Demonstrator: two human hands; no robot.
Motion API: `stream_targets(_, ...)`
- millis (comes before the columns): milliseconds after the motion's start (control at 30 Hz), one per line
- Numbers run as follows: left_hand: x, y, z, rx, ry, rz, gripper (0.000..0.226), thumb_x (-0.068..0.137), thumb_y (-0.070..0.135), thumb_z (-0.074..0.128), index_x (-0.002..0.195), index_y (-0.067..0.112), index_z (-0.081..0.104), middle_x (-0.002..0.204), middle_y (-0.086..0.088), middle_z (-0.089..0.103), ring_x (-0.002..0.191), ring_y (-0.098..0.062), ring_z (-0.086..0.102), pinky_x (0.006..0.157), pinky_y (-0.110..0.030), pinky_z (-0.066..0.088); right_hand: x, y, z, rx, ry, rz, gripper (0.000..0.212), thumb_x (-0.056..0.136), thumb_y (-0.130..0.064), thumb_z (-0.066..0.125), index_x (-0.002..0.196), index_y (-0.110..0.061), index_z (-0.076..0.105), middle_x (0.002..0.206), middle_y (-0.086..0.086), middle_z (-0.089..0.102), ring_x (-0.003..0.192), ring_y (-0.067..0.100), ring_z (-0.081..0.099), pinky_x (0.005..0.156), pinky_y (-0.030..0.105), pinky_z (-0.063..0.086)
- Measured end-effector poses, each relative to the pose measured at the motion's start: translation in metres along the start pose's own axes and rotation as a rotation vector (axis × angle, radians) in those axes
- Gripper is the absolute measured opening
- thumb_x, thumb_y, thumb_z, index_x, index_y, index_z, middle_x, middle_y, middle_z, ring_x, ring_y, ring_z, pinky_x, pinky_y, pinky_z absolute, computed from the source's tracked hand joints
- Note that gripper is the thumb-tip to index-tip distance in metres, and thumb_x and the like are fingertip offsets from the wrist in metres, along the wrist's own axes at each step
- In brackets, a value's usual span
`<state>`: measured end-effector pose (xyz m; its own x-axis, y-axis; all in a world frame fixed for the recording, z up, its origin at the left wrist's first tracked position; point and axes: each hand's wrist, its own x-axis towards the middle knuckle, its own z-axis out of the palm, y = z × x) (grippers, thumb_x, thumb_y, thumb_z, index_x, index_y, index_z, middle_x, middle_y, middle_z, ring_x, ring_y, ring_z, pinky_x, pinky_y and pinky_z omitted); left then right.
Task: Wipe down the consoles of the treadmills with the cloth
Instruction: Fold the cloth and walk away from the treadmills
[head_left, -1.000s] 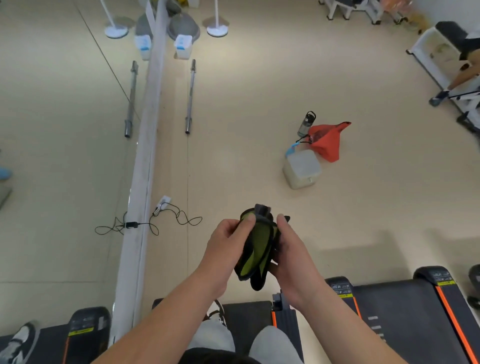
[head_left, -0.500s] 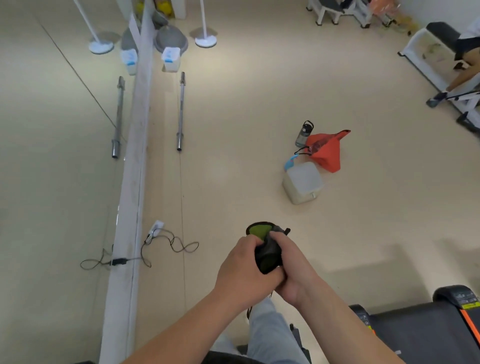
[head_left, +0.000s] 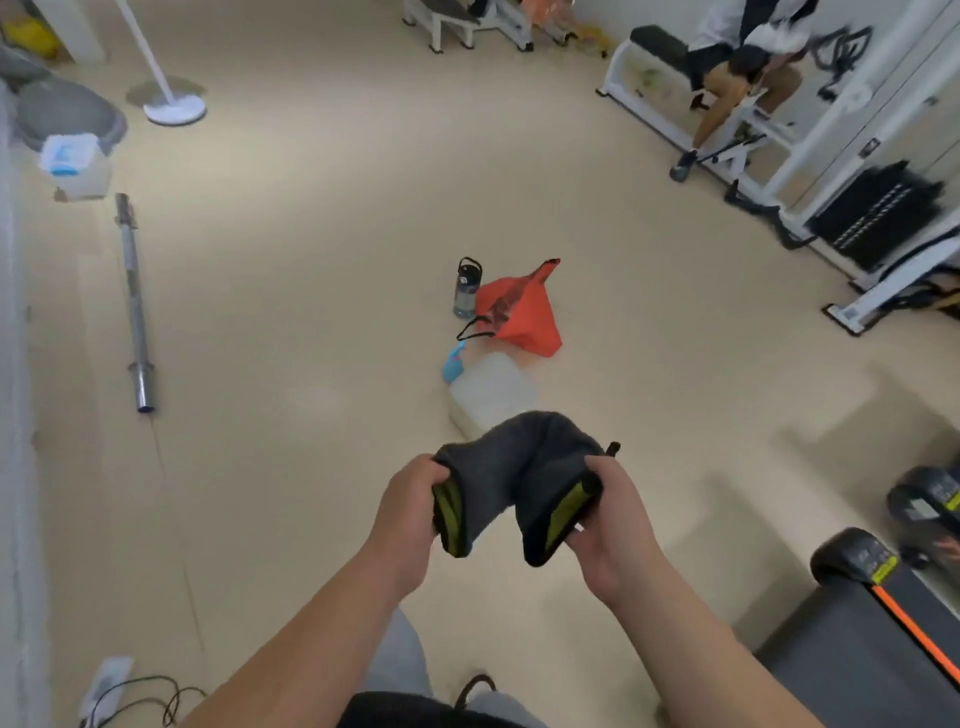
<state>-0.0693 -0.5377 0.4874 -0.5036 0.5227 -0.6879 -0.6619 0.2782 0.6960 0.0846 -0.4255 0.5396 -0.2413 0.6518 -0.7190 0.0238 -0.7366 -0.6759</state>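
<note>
Grey-and-green cloth (head_left: 511, 467) held up in front, over floor (head_left: 311, 312) — left hand (head_left: 410, 514) grips left end, right hand (head_left: 613, 525) grips right end. Cloth runs side to side. Treadmill (head_left: 857, 639) sits low on right, nearer right hand — console not in view.

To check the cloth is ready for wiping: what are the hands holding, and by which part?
Both hold the cloth: the left hand grips its left end, the right hand its right end; the middle arches between them.
</note>
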Motion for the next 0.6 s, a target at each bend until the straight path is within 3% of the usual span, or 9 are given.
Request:
stream_targets(67,0.037,0.041,-0.002,-0.116,-0.019,-0.082,0.033,0.095,0.018,0.048,0.115,0.006,0.071,0.112,-0.012,0.075,0.099,-0.028,0.067,0.083,-0.038,0.051,0.024,-0.032,0.02,0.0,0.103,-0.025,0.021,0.098,-0.026,0.057,0.114,-0.021,0.069,0.115,0.004,0.075,0.107,0.024,0.069,0.106,0.048,0.052)
stream_targets(133,0.074,0.081,-0.003,-0.088,-0.109,-0.104,0.042,0.099,0.033,0.046,0.122,0.008,0.072,0.123,-0.012,0.074,0.108,-0.027,0.069,0.094,-0.041,0.053,0.05,-0.059,0.041,-0.01,0.168,-0.038,0.019,0.095,-0.027,0.059,0.108,-0.019,0.071,0.108,0.003,0.075,0.1,0.025,0.07,0.098,0.044,0.054)
stream_targets(233,0.13,0.137,0.002,0.16,-0.148,-0.076,0.043,0.093,0.057,0.062,0.11,0.019,0.075,0.111,-0.001,0.079,0.105,-0.021,0.072,0.097,-0.043,0.055,0.09,-0.083,0.069,-0.012,0.239,-0.084,0.013,0.094,-0.024,0.061,0.098,-0.017,0.071,0.098,0.005,0.071,0.092,0.028,0.067,0.086,0.042,0.053)
stream_targets(300,0.167,0.17,0.005,0.393,-0.138,0.033,0.033,0.086,0.045,0.077,0.106,0.019,0.074,0.108,-0.003,0.078,0.105,-0.025,0.072,0.095,-0.046,0.058,0.115,-0.096,0.086,-0.055,0.262,-0.112,0.011,0.094,-0.021,0.06,0.098,-0.016,0.068,0.094,0.005,0.067,0.088,0.027,0.063,0.079,0.042,0.052)
stream_targets(433,0.225,0.224,0.024,0.669,-0.27,0.07,0.013,0.092,0.027,0.073,0.102,0.019,0.075,0.1,0.0,0.077,0.098,-0.022,0.072,0.086,-0.039,0.059,0.148,-0.118,0.099,-0.083,0.276,-0.105,0.018,0.095,-0.014,0.057,0.112,-0.01,0.063,0.1,0.009,0.064,0.09,0.027,0.06,0.075,0.043,0.053)
stream_targets(500,0.25,0.248,0.04,0.766,-0.309,0.064,0.009,0.09,0.02,0.069,0.09,0.013,0.074,0.085,0.001,0.073,0.082,-0.019,0.066,0.073,-0.032,0.052,0.165,-0.129,0.096,-0.082,0.277,-0.096,0.024,0.095,-0.006,0.053,0.115,-0.011,0.067,0.101,0.011,0.066,0.09,0.028,0.061,0.074,0.045,0.054)
stream_targets(600,0.286,0.267,0.069,0.924,-0.372,0.066,0.009,0.078,0.017,0.067,0.076,0.008,0.07,0.071,-0.001,0.06,0.072,-0.02,0.051,0.068,-0.032,0.041,0.19,-0.138,0.086,-0.081,0.303,-0.078,0.03,0.093,-0.002,0.051,0.111,-0.012,0.072,0.101,0.011,0.069,0.09,0.029,0.064,0.074,0.046,0.056)
